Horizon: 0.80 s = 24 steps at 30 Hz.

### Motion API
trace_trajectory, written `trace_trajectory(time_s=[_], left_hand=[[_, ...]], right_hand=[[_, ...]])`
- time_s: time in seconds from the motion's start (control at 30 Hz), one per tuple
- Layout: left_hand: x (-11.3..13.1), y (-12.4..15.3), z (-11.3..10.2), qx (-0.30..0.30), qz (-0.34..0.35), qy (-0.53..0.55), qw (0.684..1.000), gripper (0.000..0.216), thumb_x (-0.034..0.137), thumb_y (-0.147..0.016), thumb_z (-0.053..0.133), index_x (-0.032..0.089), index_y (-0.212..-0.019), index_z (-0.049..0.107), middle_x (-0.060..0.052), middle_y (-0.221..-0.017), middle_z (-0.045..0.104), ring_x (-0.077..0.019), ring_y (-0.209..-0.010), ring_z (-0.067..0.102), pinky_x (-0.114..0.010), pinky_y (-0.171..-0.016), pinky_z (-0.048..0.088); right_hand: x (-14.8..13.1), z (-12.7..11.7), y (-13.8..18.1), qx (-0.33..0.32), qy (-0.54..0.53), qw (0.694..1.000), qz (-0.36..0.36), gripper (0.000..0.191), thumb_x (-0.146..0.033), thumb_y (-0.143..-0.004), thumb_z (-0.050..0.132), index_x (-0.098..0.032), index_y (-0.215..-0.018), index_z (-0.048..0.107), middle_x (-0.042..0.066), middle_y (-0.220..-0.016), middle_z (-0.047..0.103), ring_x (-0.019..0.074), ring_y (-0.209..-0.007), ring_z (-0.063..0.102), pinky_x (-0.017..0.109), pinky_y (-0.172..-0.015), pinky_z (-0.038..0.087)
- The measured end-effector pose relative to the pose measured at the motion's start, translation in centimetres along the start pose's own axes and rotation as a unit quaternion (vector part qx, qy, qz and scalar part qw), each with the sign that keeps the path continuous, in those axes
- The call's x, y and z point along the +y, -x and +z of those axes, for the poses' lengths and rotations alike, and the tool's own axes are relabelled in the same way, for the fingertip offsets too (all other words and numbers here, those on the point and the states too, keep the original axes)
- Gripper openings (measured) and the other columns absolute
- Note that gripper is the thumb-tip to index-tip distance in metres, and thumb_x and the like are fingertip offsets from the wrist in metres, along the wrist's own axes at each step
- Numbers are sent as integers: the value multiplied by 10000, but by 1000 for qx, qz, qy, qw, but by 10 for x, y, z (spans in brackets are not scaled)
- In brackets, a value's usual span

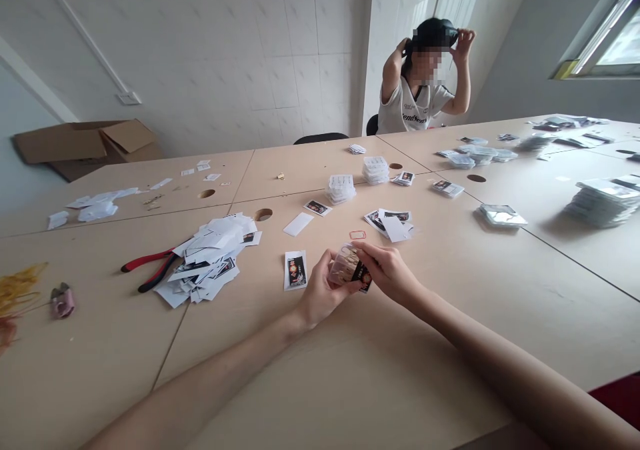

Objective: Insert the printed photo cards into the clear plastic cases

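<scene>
My left hand [320,293] is closed around a small clear plastic box [342,267] with pale contents that I cannot make out. At the box's right side, a black printed card [362,277] shows under my right hand [393,273], whose fingers are closed on it against the box. Whether the card lies inside or outside the box is hard to tell. Left of my hands lies another printed card [295,271]. Just beyond them are a red-edged label [357,235] and a loose bunch of white and printed cards [395,227].
A heap of cards [210,257] partly covers red-and-black pliers [155,263] on the left. Stacked clear boxes [341,189] stand ahead, with more piles of boxes [603,202] at right. Across the table [320,383] sits a person [417,97], both hands at a cap.
</scene>
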<state>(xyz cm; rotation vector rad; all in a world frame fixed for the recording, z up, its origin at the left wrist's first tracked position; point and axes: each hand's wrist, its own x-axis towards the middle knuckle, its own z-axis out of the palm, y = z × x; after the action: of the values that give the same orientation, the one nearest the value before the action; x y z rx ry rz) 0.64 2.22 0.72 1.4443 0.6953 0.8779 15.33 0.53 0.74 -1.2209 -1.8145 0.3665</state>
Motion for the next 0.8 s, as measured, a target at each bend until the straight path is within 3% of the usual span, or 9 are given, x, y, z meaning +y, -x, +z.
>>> trace_trajectory(time_s=[0.13,0.33,0.5,0.67,0.8], left_hand=[[-1,0,-1,8,-11,-4,1000,277,186,-646,638,169,-832,434,7,-748,569,-108,-699,574,-211,-623,474],[-1,-1,-1,6,-2,-36,999,333,169,-670,601,166,-981,484,-28,-832,574,-133,-759,573,-235,-664,485],[-2,-1,-1,-11,-4,-31,999,305,188,-679,599,166,-960,483,-33,-829,583,-139,-739,587,-264,-673,491],[-3,-1,-1,-15,-8,-34,999,294,198,-678,608,165,-941,480,-32,-817,584,-134,-745,585,-258,-682,485],[-4,-1,-1,-25,-14,-34,999,305,209,-675,615,160,-943,478,-37,-804,584,-136,-757,577,-255,-690,476]], right_hand=[[-1,-2,-1,-33,-2,999,6,263,-258,-850,323,-185,-966,546,15,-637,553,108,-519,462,213,-507,376],[1,-5,-4,-77,22,997,17,357,-351,-731,530,-208,-1059,512,12,-694,604,118,-534,499,221,-495,389],[-1,-5,-3,-73,-15,997,14,242,-333,-787,451,-180,-940,561,0,-622,573,96,-504,464,204,-485,374],[-2,-5,-3,-71,-36,997,10,242,-291,-826,378,-158,-895,568,4,-625,548,84,-502,429,193,-470,353],[-2,-5,-3,-45,-21,999,19,257,-278,-837,349,-158,-725,547,-24,-530,446,71,-463,364,190,-444,310]])
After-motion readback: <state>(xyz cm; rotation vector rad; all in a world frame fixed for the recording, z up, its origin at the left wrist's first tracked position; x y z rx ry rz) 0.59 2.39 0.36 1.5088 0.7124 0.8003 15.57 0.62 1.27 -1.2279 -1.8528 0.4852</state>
